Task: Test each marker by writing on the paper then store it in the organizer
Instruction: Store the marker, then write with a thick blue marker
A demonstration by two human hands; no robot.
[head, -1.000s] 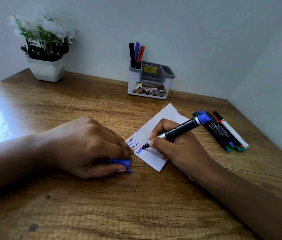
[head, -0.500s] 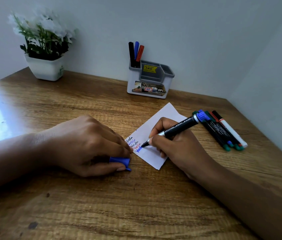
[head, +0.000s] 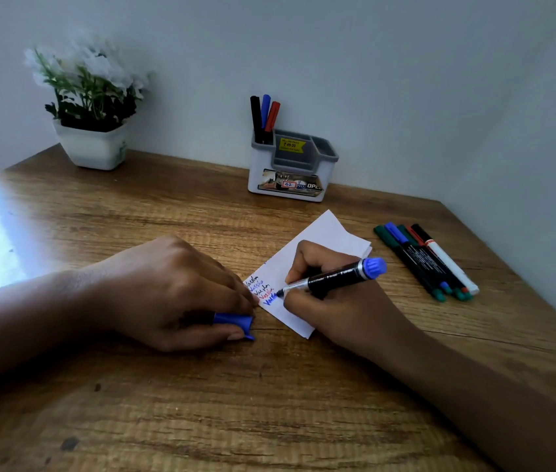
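Blue marker (head: 334, 276) uncapped, tip down on the white paper (head: 324, 233), partway through a blue word under four finished lines in black, blue, black and red. Pinched in the right hand (head: 331, 301), grip closed round the barrel near the nib, heel of the hand on the sheet. Blue cap (head: 235, 320) tucked in the left hand (head: 174, 291), grip curled shut over it, fingertips pressing the sheet's near-left edge flat to the bench (head: 167, 403). Test step in hand, then, storage not yet begun for this one. Next, by judgement: finish the word, lift the nib, bring cap and tip together and press home, then reach to the organizer (head: 291, 175) by the back wall, where three markers (head: 264, 114) already stand in the left compartment. Other compartments seemingly vacant. Further out, to the right, a row of capped markers (head: 430, 264) lying side by side, presumably awaiting their turn. Potted plant (head: 90, 107) at far left, out of the way.
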